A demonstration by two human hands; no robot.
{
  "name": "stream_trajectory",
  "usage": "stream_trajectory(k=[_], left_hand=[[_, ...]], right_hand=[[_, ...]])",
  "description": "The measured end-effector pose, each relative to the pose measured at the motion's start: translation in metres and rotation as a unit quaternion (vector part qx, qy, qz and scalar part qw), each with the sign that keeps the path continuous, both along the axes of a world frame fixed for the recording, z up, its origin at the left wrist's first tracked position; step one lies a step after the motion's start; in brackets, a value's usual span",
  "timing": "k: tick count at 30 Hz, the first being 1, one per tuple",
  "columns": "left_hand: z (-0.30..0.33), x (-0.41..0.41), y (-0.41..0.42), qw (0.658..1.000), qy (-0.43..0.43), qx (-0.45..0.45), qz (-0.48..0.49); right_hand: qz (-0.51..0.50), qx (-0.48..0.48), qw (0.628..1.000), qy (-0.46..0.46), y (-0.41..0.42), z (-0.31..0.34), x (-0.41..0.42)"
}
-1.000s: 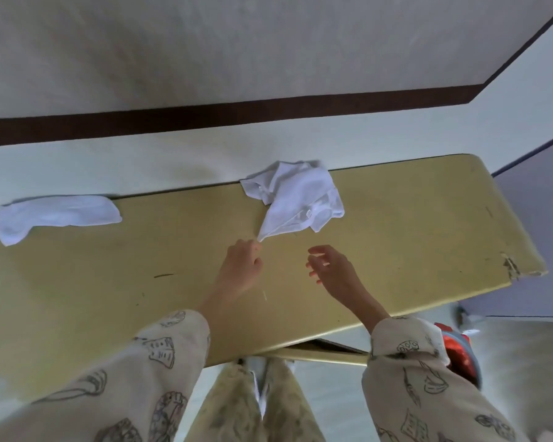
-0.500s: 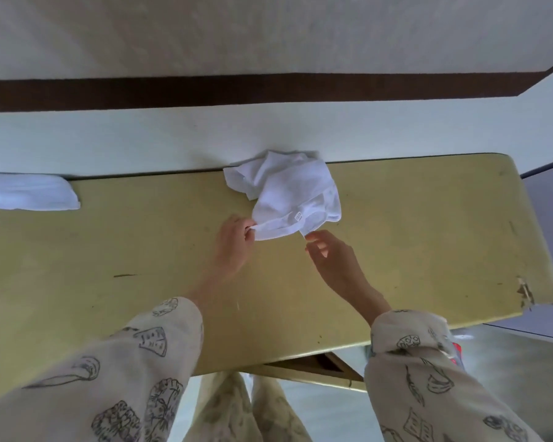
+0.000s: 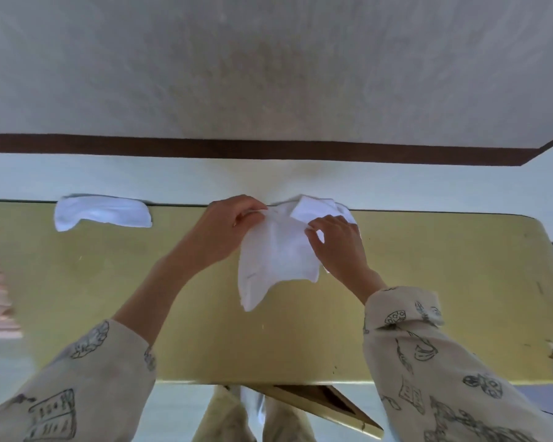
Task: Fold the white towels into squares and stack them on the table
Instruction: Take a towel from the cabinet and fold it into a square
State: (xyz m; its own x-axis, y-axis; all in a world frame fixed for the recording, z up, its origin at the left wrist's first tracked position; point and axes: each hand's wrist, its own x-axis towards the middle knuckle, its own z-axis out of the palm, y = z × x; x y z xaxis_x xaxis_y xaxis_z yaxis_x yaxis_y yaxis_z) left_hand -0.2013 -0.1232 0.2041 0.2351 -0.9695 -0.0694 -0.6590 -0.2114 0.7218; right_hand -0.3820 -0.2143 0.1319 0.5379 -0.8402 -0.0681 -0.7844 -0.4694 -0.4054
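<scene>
At the far edge of the table, my fingertips (image 3: pixel 258 209) are pinching the top of the crumpled white towel (image 3: pixel 276 253). My left hand (image 3: pixel 233 220) is curling over its upper left corner, thumb and fingers squeezing a fold of cloth between them. My right hand (image 3: pixel 337 242) is doing the same on the right side, fingers bent and nipping the fabric just across from the left, so both hands are gripping the one towel close together. Cloth is bunching up between them, and more of it is poking out beyond my right hand toward the far side. Below my hands the towel is hanging toward me in a loose, uneven flap, its lower tip pointing to the near left over the table top; whether that tip is touching the surface I cannot tell.

My printed cream sleeves (image 3: pixel 428 362) are reaching in from the near side, forearms angling in toward the middle. Under everything the yellow table (image 3: pixel 428 282) is running left to right, scuffed and chipped at its near right corner. Well off to the left, at the far edge, a second white towel (image 3: pixel 101 212) is lying in a long flat bundle, apart from my hands. Beyond the table a pale wall with a dark brown band (image 3: pixel 268 149) is filling the far view.
</scene>
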Motion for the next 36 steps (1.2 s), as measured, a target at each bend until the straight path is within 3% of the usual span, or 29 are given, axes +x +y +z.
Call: stream_trajectory(k=[8,18,21,27,36], left_hand=[[0.028,0.076,0.042,0.996,0.005,-0.008,0.092],[0.037,0.183,0.072,0.993,0.012,-0.053,0.104],[0.024,0.198,0.090,0.993,0.029,-0.045,0.105],[-0.050,0.195,0.135,0.994,0.033,0.096,0.042],[-0.147,0.164,0.204,0.960,0.092,0.259,0.053]], right_hand=[[-0.019,0.063,0.998,-0.001,0.026,0.023,0.033],[-0.095,-0.042,0.992,-0.077,0.049,0.070,0.112],[-0.105,-0.032,0.989,-0.096,0.070,0.069,0.116],[-0.111,0.086,0.989,-0.035,0.119,0.012,0.095],[-0.116,0.284,0.951,0.028,0.174,-0.071,0.058]])
